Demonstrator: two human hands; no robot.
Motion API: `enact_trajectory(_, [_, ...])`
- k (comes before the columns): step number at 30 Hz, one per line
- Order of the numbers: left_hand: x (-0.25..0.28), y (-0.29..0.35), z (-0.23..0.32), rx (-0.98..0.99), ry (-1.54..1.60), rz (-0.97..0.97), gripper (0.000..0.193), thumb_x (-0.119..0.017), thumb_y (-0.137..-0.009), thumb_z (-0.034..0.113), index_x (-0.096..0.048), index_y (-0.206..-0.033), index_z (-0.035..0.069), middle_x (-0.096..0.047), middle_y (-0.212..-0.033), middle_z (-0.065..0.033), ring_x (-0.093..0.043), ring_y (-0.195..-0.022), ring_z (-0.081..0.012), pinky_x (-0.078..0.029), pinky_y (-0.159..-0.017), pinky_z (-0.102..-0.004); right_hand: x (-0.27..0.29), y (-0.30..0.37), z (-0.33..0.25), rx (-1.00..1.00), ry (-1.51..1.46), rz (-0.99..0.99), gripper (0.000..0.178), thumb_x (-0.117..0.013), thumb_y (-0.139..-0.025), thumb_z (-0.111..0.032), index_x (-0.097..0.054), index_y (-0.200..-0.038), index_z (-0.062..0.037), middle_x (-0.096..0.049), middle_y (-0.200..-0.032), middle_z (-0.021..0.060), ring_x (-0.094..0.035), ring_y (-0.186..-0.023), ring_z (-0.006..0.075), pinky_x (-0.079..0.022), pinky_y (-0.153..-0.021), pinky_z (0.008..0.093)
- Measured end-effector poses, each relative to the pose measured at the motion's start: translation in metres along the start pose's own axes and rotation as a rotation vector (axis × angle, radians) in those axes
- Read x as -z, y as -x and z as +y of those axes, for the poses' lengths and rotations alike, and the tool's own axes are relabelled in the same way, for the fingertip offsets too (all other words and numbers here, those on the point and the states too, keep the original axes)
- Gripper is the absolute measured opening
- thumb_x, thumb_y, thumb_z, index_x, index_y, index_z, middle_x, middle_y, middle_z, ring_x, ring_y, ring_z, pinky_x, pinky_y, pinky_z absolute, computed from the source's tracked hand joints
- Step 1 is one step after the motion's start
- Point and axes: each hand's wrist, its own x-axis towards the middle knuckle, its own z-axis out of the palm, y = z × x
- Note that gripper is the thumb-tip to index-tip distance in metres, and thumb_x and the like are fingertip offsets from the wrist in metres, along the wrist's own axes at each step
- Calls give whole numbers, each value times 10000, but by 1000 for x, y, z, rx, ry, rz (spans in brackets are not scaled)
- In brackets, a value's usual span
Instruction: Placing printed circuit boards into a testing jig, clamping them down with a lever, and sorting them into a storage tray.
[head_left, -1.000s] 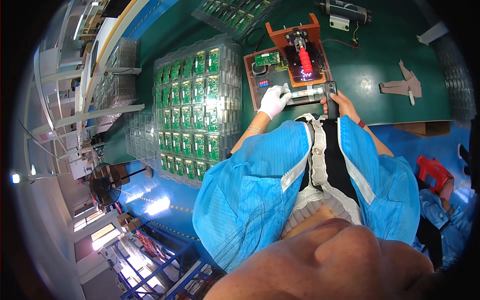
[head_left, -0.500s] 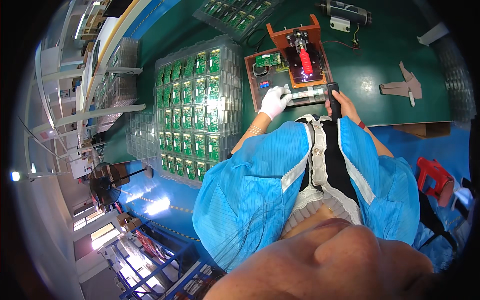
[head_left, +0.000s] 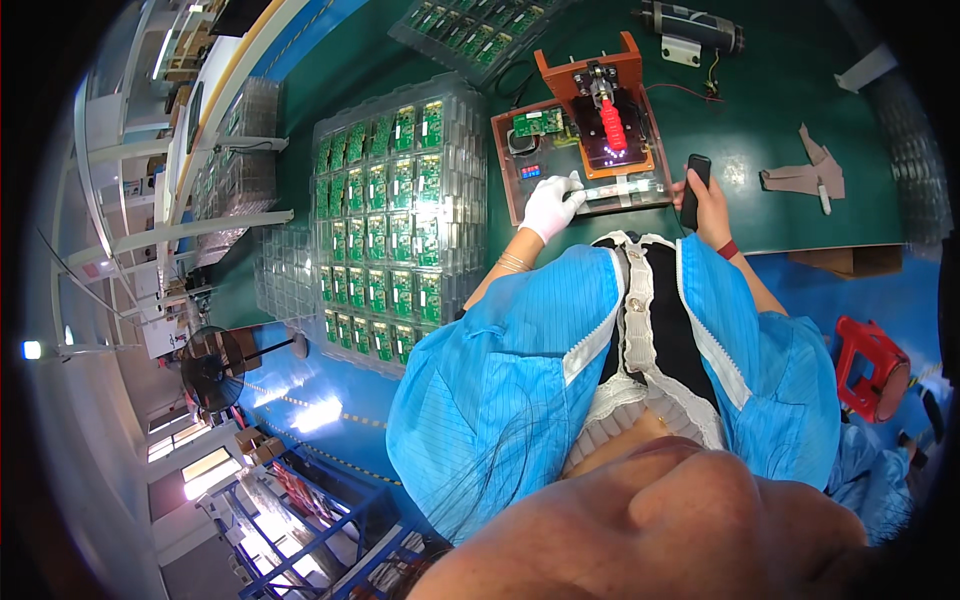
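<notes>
My left hand (head_left: 553, 207), in a white glove, rests at the near left edge of a brown test fixture (head_left: 508, 190). Its fingers are bent together, and anything in them is hidden. Bare, my right hand (head_left: 711, 208) grips a black handheld device (head_left: 697, 185), shaped like a remote, just right of the fixture. A toggle clamp with a red handle (head_left: 613, 127) stands on the fixture above a dark plate with an orange rim (head_left: 640, 167). To its left lie a green circuit board (head_left: 538, 122) and a small lit display (head_left: 530, 171).
Stacked clear trays (head_left: 450, 190) of green circuit boards rise left of the fixture, with another board tray (head_left: 465, 40) farther back. A cylindrical motor (head_left: 695, 28) lies at the far right. A beige cloth (head_left: 800, 172) with a white pen-like item (head_left: 824, 198) lies right.
My right hand has moved right with the black device, which now stands apart from the fixture's right edge and is tilted. My left hand has hardly moved.
</notes>
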Motion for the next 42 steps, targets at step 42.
enact_trajectory(42, [-4, 37, -49, 505, 632, 515, 554, -516, -916, 223, -347, -1404, 23, -415, -1419, -150, -427, -1284, -278, -343, -1048, -322, 21, -36, 14, 428, 1230, -200, 371, -697, -770, -215, -613, -1122, -133, -698, -895, 77, -643, -720, 270, -494, -657, 346])
